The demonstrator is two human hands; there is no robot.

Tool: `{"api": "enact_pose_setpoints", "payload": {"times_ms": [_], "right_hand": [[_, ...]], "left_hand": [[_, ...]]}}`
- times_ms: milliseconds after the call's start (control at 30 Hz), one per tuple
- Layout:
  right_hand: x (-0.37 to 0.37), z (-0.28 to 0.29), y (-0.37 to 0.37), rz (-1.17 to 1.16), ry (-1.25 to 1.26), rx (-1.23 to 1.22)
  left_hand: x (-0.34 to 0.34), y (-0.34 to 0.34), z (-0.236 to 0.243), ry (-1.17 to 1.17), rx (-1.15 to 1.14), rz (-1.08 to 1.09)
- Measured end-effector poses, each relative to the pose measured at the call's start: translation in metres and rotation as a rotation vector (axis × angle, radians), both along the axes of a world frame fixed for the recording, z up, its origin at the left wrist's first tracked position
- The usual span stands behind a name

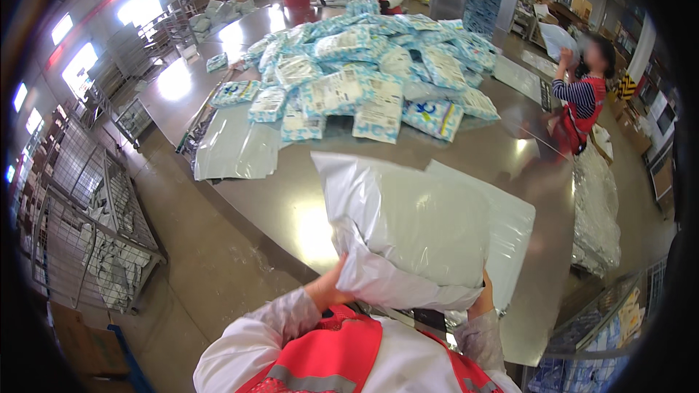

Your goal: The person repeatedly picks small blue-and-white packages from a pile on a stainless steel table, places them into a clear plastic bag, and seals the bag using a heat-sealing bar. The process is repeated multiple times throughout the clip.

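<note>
The left hand (329, 286) and right hand (480, 297) hold the filled white bag (415, 222) from both sides, near the table (291, 222) edge, probably to balance its soft weight. The fingers seem partly curled on it; their tips are hidden, so I cannot tell how tightly.

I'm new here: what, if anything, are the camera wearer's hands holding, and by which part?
A bulging white plastic mailing bag: the left hand grips its lower left side, the right hand its lower right corner.
</note>
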State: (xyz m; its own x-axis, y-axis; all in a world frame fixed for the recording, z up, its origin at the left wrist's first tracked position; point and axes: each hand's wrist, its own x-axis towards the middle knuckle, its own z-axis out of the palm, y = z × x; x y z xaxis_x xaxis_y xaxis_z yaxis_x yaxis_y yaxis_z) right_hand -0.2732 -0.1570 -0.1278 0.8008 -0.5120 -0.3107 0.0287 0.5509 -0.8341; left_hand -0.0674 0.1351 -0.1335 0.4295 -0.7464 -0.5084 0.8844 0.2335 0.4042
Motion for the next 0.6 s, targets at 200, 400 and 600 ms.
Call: {"api": "enact_pose_setpoints", "payload": {"times_ms": [200,400,600], "right_hand": [[0.119,-0.018,0.077,0.304,0.182,0.225],[0.251,0.009,0.127,0.361,-0.081,0.231],[0.275,0.004,0.158,0.363,0.196,0.148]], "left_hand": [[0.043,0.099,0.047,0.137,0.146,0.181],[0.306,0.163,0.071,-0.357,-0.205,0.263],[0.675,0.04,0.194,-0.56,-0.755,0.675]]}}
